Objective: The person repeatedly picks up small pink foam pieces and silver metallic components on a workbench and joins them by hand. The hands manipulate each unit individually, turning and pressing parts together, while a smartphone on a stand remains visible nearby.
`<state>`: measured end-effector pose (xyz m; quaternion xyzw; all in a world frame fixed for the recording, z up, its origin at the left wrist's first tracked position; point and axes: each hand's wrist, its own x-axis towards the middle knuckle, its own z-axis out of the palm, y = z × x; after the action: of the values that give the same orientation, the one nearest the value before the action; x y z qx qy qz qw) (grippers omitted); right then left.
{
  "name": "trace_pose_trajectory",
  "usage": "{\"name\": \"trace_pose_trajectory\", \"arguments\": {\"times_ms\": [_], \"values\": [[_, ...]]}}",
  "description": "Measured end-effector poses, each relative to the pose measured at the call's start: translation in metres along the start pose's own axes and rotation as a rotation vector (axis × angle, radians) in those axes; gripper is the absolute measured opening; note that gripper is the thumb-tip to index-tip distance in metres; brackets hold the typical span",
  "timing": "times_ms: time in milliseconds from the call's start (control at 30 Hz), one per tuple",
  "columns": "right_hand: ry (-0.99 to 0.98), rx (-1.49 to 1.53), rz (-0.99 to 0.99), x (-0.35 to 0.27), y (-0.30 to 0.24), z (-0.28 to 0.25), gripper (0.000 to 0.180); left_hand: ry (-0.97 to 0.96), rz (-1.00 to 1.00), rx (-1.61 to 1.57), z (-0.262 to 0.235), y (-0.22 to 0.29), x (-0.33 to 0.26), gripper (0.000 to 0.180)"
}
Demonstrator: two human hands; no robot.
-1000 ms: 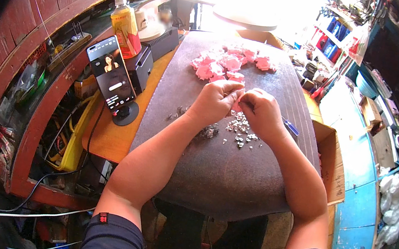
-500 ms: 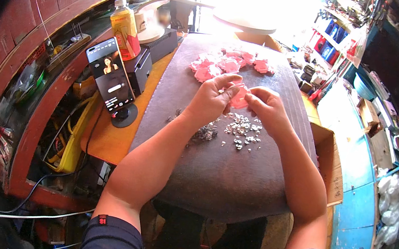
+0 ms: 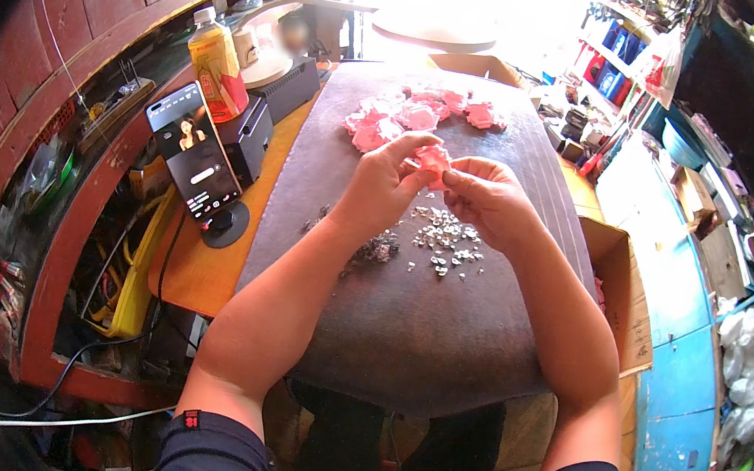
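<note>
A small pink molded piece [image 3: 434,160] is pinched between my two hands above the dark board. My left hand [image 3: 382,178] grips it with thumb and forefinger. From the other side my right hand [image 3: 489,200] has its fingertips closed on the piece's edge; whether they also hold a tiny part is hidden. Beyond the hands lies a pile of similar pink pieces [image 3: 379,125]. Under and just nearer than my right hand, small silvery metal bits [image 3: 443,236] are scattered. A heap of dark, thin metal parts [image 3: 377,250] lies below my left wrist, partly covered by the forearm.
The dark board [image 3: 413,325] rests on an orange table [image 3: 194,270]. To the left stand a phone [image 3: 194,152] on a round stand, a drink bottle [image 3: 219,65] and a black box [image 3: 246,137]. A cardboard box [image 3: 619,294] sits by the right edge, beside blue cabinets [image 3: 677,395].
The pink piece is turned and shows less of itself between my fingers. My right hand has rotated and drawn closer to my left. The whole view has shifted slightly.
</note>
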<state>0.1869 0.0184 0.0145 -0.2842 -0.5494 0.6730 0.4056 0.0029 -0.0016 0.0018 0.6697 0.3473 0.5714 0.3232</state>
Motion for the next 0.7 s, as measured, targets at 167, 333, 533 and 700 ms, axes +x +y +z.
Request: {"name": "trace_pose_trajectory", "arguments": {"times_ms": [167, 333, 533, 700], "values": [[0.018, 0.021, 0.002, -0.001, 0.000, 0.004, 0.022, 0.013, 0.044, 0.104, -0.002, -0.003, 0.001, 0.032], [0.006, -0.035, -0.041, 0.000, 0.002, 0.002, 0.021, 0.013, 0.025, 0.101, 0.000, 0.001, 0.000, 0.033], [0.062, -0.170, -0.127, -0.003, 0.001, 0.005, 0.015, -0.020, -0.001, 0.084, 0.000, -0.001, 0.000, 0.038], [0.204, 0.132, -0.464, 0.001, -0.017, -0.024, 0.012, 0.198, -0.011, 0.046, -0.003, 0.001, 0.006, 0.044]]}}
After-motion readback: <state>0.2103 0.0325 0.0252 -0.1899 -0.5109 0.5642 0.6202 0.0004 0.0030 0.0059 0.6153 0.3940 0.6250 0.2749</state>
